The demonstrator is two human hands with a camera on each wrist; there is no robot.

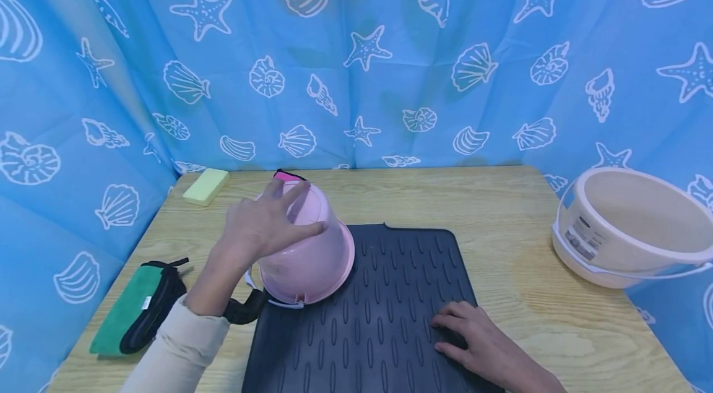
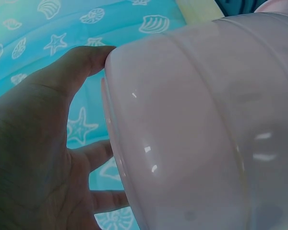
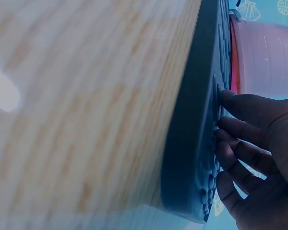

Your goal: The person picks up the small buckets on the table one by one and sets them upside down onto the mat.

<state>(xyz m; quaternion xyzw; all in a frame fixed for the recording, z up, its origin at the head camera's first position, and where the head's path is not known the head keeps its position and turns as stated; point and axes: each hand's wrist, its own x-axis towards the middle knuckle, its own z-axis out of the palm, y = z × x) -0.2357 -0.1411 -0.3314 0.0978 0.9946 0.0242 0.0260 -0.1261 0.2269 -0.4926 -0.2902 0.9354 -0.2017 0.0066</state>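
Blue curtain [image 1: 384,90] hangs beyond the left grip [image 1: 262,226], splayed on the upturned pink bucket [image 1: 312,264]. The right grip [image 1: 480,338], fingers loosely apart, touches the dark mat [image 1: 362,331] beneath.

Showing a yellow sponge [image 1: 206,187] beyond and left of the grip, a black-edged pink item [image 1: 288,176] just past it, a green-and-black item [image 1: 130,309] nearer at left, a cream bucket [image 1: 613,250] well right. Showing wooden table [image 1: 501,195] beneath, blue seashell curtain [image 1: 345,96] behind.
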